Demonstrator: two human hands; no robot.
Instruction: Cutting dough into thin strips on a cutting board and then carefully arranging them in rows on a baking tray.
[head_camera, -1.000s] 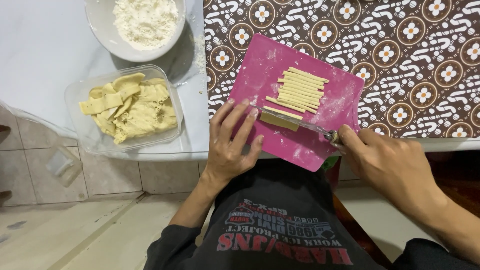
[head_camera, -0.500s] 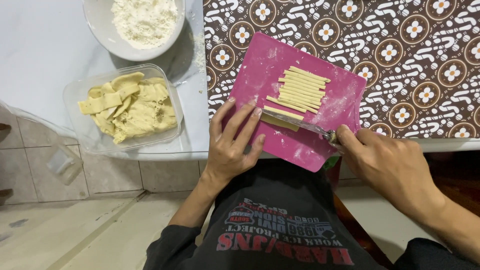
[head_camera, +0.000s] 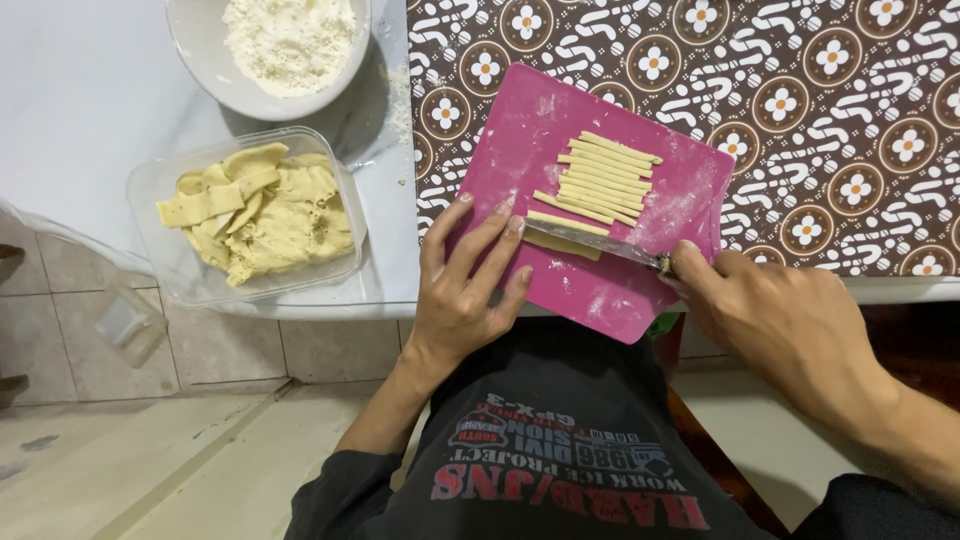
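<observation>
Left hand: fingers spread flat on the pink board, tips touching the dough piece.
Right hand: curled tight round the knife handle.
Dough: under the blade, beside the cut strips.
Risk: blade lies close to the left fingertips; a slip could nick them.
Board: overhangs the table edge; pressure may tip it.

A dark grey cotton T-shirt with red and white printed lettering is worn; both forearms are left bare.

Dough strips lie on the cutting board, container left.
</observation>
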